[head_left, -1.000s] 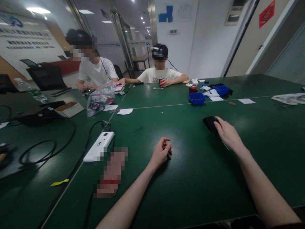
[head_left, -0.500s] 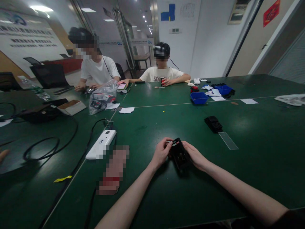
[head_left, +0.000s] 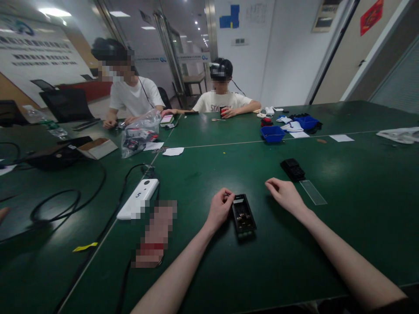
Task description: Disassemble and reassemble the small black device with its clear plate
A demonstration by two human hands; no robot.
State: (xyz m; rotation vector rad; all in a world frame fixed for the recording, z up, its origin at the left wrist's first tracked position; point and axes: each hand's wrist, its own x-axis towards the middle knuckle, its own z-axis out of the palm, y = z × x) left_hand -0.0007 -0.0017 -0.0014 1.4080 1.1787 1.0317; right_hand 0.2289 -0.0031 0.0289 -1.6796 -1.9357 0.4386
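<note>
A small black tray-like part (head_left: 243, 215) with brownish bits inside lies flat on the green table (head_left: 203, 270) in front of me. My left hand (head_left: 220, 209) rests against its left edge, fingers curled and touching it. My right hand (head_left: 286, 195) hovers to the right of it with loosely bent fingers and holds nothing. A second black part (head_left: 292, 169) sits farther right, beside a clear glass strip (head_left: 313, 192).
A white power strip (head_left: 137, 199) and black cables (head_left: 55, 205) lie at the left. Blue bins (head_left: 272, 133), a plastic bag (head_left: 139, 135), a cardboard box (head_left: 97, 147) and paper slips stand farther back. Two people sit at the far side.
My right hand brought a black part from the right to the middle, set it flat on the table and let go, then drew back to the right. My left hand stays at its edge.
</note>
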